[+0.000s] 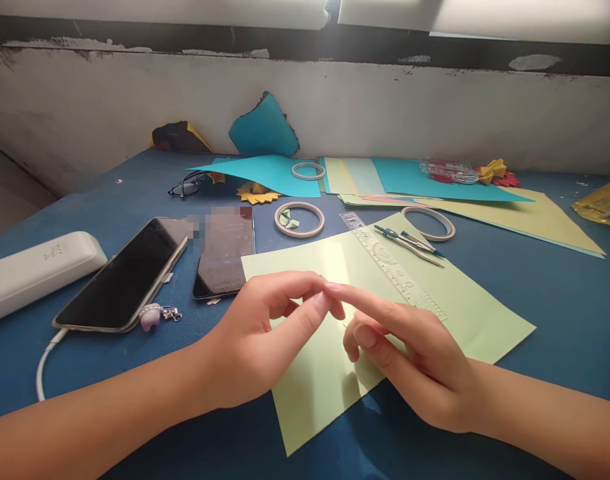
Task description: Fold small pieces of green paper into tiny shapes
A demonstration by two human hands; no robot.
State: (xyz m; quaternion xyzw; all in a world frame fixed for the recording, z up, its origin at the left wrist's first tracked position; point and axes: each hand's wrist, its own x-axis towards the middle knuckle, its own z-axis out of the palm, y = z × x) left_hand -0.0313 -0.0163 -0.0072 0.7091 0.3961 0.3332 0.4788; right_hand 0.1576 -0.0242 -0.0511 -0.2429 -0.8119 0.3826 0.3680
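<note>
Above the light green paper (309, 407), my left hand (269, 333) has its thumb and index finger pressed together at the tip of my right index finger. Whatever may be between them is hidden or too small to name. My right hand (419, 353) stretches out its index finger, with the thumb apart from it and the other fingers curled; no object shows in it. A clear ruler (395, 267) lies slanted on the paper just beyond my right hand. Beside the ruler, a metal compass (409, 243) rests near the paper's far edge.
Two phones (129, 273) (227, 253), a white case (39, 273) and a purple charm (152, 317) lie left. Tape rings (299, 232) (437, 235), glasses (185, 189), blue paper (269, 175) and yellow paper (549, 217) lie farther back. A yellow packet (605, 203) is at right.
</note>
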